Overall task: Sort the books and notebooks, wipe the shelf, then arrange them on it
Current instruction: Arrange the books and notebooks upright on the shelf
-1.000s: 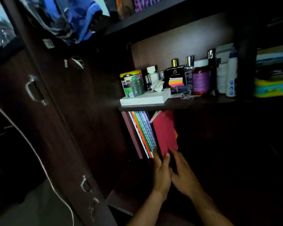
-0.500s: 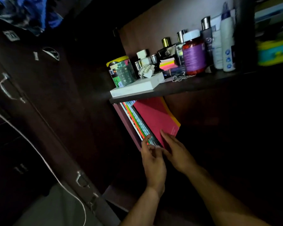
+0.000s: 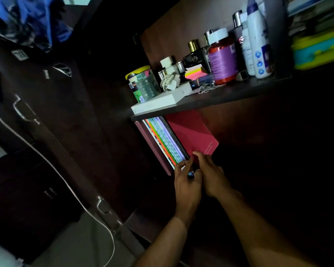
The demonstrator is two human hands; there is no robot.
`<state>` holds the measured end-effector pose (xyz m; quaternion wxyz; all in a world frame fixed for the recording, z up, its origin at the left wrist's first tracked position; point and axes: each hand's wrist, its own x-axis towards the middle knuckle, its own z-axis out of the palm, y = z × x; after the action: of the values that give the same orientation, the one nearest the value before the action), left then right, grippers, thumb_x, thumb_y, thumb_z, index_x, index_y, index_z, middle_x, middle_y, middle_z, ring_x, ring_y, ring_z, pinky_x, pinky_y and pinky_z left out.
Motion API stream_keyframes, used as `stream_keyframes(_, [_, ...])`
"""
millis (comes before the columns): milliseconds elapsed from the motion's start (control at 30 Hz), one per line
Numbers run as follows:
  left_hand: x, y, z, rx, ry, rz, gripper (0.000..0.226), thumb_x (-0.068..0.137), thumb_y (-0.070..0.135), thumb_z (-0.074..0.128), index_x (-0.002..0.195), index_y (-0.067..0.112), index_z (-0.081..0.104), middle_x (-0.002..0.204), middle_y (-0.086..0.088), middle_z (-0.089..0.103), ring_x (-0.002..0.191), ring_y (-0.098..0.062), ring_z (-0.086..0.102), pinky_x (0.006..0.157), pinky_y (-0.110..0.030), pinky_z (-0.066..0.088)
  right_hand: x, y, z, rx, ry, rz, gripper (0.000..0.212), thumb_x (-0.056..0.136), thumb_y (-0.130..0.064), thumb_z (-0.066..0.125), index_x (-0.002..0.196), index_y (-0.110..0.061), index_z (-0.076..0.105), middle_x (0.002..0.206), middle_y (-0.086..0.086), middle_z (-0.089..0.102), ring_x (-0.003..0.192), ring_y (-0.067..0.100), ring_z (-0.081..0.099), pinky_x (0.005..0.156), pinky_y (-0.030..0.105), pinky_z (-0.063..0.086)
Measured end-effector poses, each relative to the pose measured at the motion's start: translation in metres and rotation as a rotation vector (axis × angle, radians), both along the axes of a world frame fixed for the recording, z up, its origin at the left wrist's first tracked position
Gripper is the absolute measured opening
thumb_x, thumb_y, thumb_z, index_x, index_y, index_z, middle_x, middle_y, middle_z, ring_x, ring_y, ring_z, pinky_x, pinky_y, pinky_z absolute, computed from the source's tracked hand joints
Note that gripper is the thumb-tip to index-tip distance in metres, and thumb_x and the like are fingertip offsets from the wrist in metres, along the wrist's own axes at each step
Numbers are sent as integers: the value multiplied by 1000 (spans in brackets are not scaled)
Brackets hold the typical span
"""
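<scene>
Head view shows your left hand point(image 3: 187, 182) pinching the bottom ends of the books point(image 3: 165, 140), thumb on the near side and fingers curled round the far side. Your right hand point(image 3: 210, 173) lies just beside it, fingers fairly straight and pressing the lower edge of the red book point(image 3: 193, 132); whether the thumb hooks behind it you cannot tell, as that corner is dark. The books stand just above your fingertips, leaning left under the upper shelf point(image 3: 229, 97).

This looks like the squaring-up stage of arranging. Push the red book flat against the stack with your right palm, not the fingertips, so the thin cover does not buckle. Hold the stack firm with your left hand while you do it, or the whole row may slide further left. Watch the white box point(image 3: 158, 103) overhanging the shelf edge above your hands; a knock from below could tip it.
</scene>
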<state>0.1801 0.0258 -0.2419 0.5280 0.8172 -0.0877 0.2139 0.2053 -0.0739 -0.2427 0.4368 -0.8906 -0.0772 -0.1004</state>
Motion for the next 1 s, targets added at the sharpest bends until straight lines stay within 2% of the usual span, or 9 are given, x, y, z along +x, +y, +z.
stream_keyframes(67, [1,-3,0,0,-13,10,51,83,25,56,133,20,66,129,2,50,111,-1,59,103,-31,50,-12,1,2,-5,-13,-4,67,96,-42,48,156,-24,24,155,7,36,139,28,42,115,43,31])
stream_keyframes(200, [-6,-1,10,28,-4,-29,42,90,5,63,131,16,60,128,-5,43,92,16,55,88,-8,45,-63,-10,7,87,3,-82,69,91,-13,64,152,-19,35,149,11,40,135,28,46,109,30,37])
stream_keyframes(267, [-15,-2,10,34,-38,11,36,88,9,63,124,16,59,123,-6,46,87,5,58,89,-22,51,-105,-20,12,90,39,-138,71,91,-8,65,153,-21,33,149,9,38,135,23,45,103,21,34])
stream_keyframes(367, [-75,-27,21,-34,33,-103,30,87,37,57,112,22,63,111,-3,58,92,-17,61,91,-45,51,-192,-42,34,102,78,-277,69,93,-16,66,152,-28,32,146,3,39,131,17,46,100,21,38])
stream_keyframes(467, [-167,-74,46,-106,164,-445,18,88,47,56,98,35,64,101,6,69,90,-19,68,86,-44,56,-285,-73,68,30,52,-416,62,90,-19,69,146,-25,41,138,4,48,129,17,49,101,24,38])
stream_keyframes(567, [-263,-116,82,-53,266,-810,14,92,46,61,100,34,64,98,10,69,93,-16,69,87,-41,57,-390,-111,106,-132,58,-570,51,89,-23,69,135,-23,49,126,2,55,118,15,54,96,25,41])
stream_keyframes(667, [-357,-158,111,-28,399,-1120,9,98,40,62,102,32,65,98,7,68,90,-15,69,85,-41,57,-511,-148,153,-314,199,-757,54,86,-28,73,134,-17,50,124,7,57,115,21,57,98,34,46])
stream_keyframes(800, [-507,-200,134,9,417,-1503,8,101,30,60,94,29,63,95,1,70,79,-15,67,69,-28,49,-683,-154,206,-487,357,-1025,52,86,-35,73,129,-14,53,122,11,61,111,26,59,96,38,47])
stream_keyframes(1000, [-678,-200,148,222,469,-1873,10,106,26,50,109,25,59,102,0,67,83,-15,65,66,-26,48,-853,-102,210,-449,506,-1302,50,92,-30,68,135,-15,50,132,9,61,117,24,59,98,34,45])
